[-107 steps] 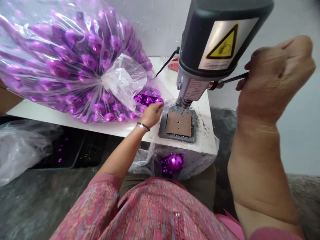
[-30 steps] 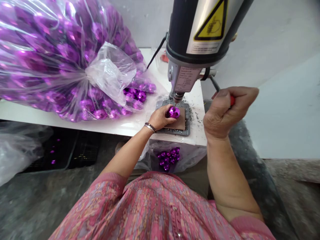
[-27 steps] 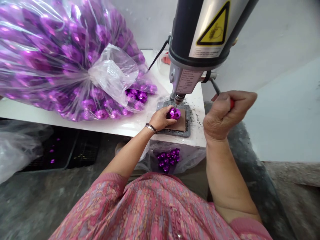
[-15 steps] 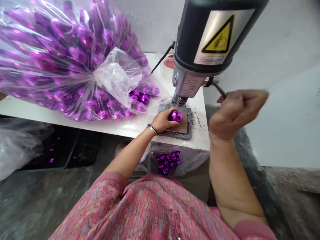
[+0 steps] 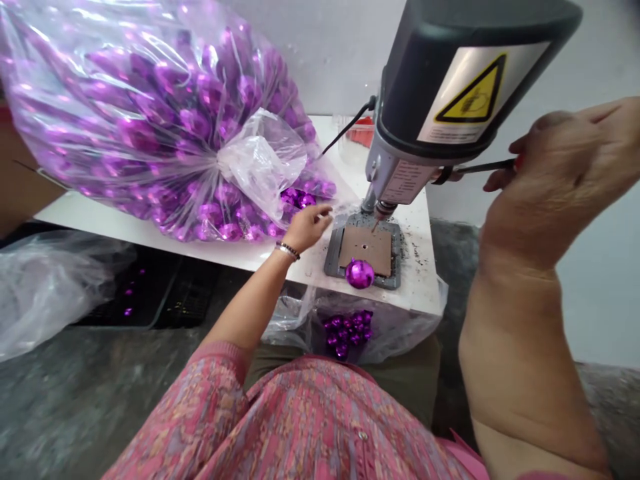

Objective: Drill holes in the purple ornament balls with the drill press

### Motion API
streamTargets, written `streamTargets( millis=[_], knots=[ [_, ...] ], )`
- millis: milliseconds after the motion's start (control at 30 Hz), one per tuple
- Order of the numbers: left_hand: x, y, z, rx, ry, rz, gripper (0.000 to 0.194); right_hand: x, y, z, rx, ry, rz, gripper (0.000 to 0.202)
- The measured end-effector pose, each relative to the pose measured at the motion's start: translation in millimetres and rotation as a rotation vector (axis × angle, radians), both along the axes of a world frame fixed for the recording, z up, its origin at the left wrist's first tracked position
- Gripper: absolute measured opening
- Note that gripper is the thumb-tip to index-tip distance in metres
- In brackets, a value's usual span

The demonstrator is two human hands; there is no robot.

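My left hand (image 5: 309, 227) holds nothing; its fingers are apart, close to the mouth of a clear bag (image 5: 263, 150) with shiny purple balls (image 5: 299, 198) showing there. My right hand (image 5: 560, 167) is closed round the end of the feed lever (image 5: 483, 167) on a drill press (image 5: 450, 100). Below its chuck, the thin drill bit (image 5: 375, 227) hangs above a brown board (image 5: 367, 245) with a small hole. One loose purple ball (image 5: 359, 273), untouched by either hand, is at the front edge of the grey base (image 5: 334, 257).
Under the table's front edge, an open plastic bag (image 5: 395, 330) holds several purple balls. Dark shavings (image 5: 413, 253) litter the white table (image 5: 423, 287) right of the base. Behind the drill is a clear tub with something red (image 5: 361, 132). Black crates (image 5: 175, 287) stand on the floor at left.
My left hand has let go of the purple ball and moved left toward the bag. The ball is now nearer the table's front edge. My right hand and the lever's end have risen.
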State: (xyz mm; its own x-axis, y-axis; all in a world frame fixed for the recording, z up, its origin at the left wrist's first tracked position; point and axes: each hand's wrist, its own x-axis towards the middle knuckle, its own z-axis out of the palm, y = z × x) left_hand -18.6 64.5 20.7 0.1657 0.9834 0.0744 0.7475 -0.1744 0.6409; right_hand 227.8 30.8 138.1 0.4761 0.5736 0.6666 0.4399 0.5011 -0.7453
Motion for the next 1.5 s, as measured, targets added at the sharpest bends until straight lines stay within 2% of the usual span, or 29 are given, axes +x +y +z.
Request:
streamTargets(
  millis=[100,167,300,367,433,533,633,700,767,833,900,1033,1133,1500],
  knots=[
    [-4.6,31.4,13.7,0.026,0.387,0.163,0.039,2.2,0.9,-0.6,0.002,0.002,0.006,0.022],
    [-4.4,49.8,15.0,-0.023,0.561,0.209,0.039,3.4,-0.9,-1.3,-0.006,-0.014,0.005,0.024],
    [-1.2,69.9,3.8,-0.083,0.648,0.211,0.052,2.4,-7.2,-1.7,-0.015,-0.049,0.004,0.027],
    [0.1,70.9,0.5,-0.075,0.64,0.208,0.053,0.8,-9.6,-1.3,-0.028,-0.059,0.003,0.027],
    [-0.1,66.0,3.1,-0.034,0.592,0.202,0.049,-0.3,-10.8,-1.1,-0.035,-0.06,0.004,0.026],
    [-4.5,48.9,13.2,-0.016,0.335,0.11,0.051,-0.3,-9.6,-1.3,-0.025,-0.055,0.02,0.024],
    [-10.5,26.4,15.9,-0.159,-0.208,-0.108,0.062,1.3,-5.6,-1.5,-0.002,-0.06,0.029,0.022],
    [-11.8,13.0,8.6,-0.304,-0.58,-0.219,0.068,2.6,-2.8,-1.2,0.009,-0.064,0.028,0.022],
    [-9.2,2.9,-3.8,-0.463,-0.852,-0.267,0.074,3.6,-0.5,-0.7,0.017,-0.069,0.027,0.022],
    [-3.0,-3.9,-16.7,-0.608,-1.009,-0.273,0.073,4.2,0.7,0.2,0.023,-0.074,0.033,0.023],
    [5.4,-8.0,-25.6,-0.693,-1.062,-0.238,0.066,4.2,0.8,1.5,0.024,-0.077,0.048,0.023],
    [22.7,-11.4,-26.5,-0.625,-0.924,-0.091,0.052,2.7,-1.5,4.8,-0.002,-0.087,0.045,0.021],
    [33.4,-11.8,-19.2,-0.531,-0.73,-0.032,0.054,1.3,-3.2,8.2,-0.034,-0.113,0.02,0.023],
    [53.7,-11.4,-5.9,-0.303,-0.211,-0.085,0.06,2.2,12.1,38.1,-0.2,-0.147,0.053,0.028]
  ],
)
